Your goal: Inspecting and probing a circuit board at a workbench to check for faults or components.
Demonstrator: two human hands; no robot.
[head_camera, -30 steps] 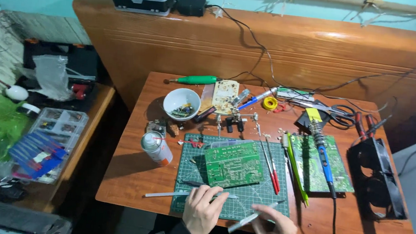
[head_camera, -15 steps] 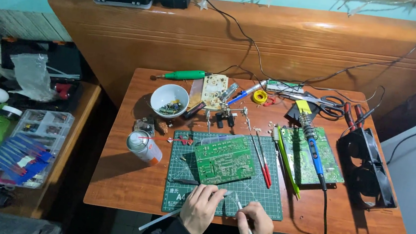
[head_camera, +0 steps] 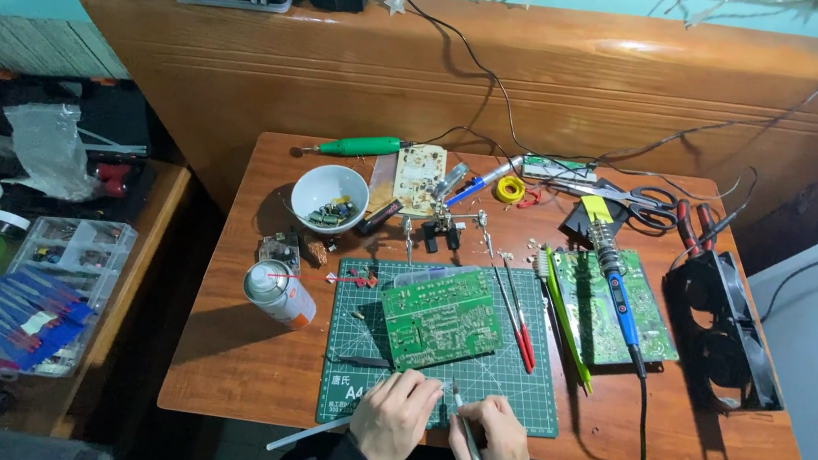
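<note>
My left hand (head_camera: 397, 418) rests on the near edge of the green cutting mat (head_camera: 349, 348). Its fingers are curled around a pale thin rod (head_camera: 307, 435) that sticks out to the left past the table edge. My right hand (head_camera: 497, 447) grips a thin metal tool (head_camera: 460, 412). The tool's tip points at the near edge of a green circuit board (head_camera: 441, 317), which lies tilted on the mat. The two hands sit close together, just below the board.
Two red-handled screwdrivers (head_camera: 519, 324), a green tool (head_camera: 568, 328) and a second board (head_camera: 609, 312) with a blue soldering iron (head_camera: 622, 308) lie to the right. Beyond them is a black fan (head_camera: 725, 337). A spray can (head_camera: 277, 293) and white bowl (head_camera: 330, 196) stand to the left. A parts box (head_camera: 60, 269) sits on the side table.
My right hand has lifted the metal tool off the mat and turned its tip towards the board. Both hands have drawn together at the mat's near edge. The pale rod now overhangs the table.
</note>
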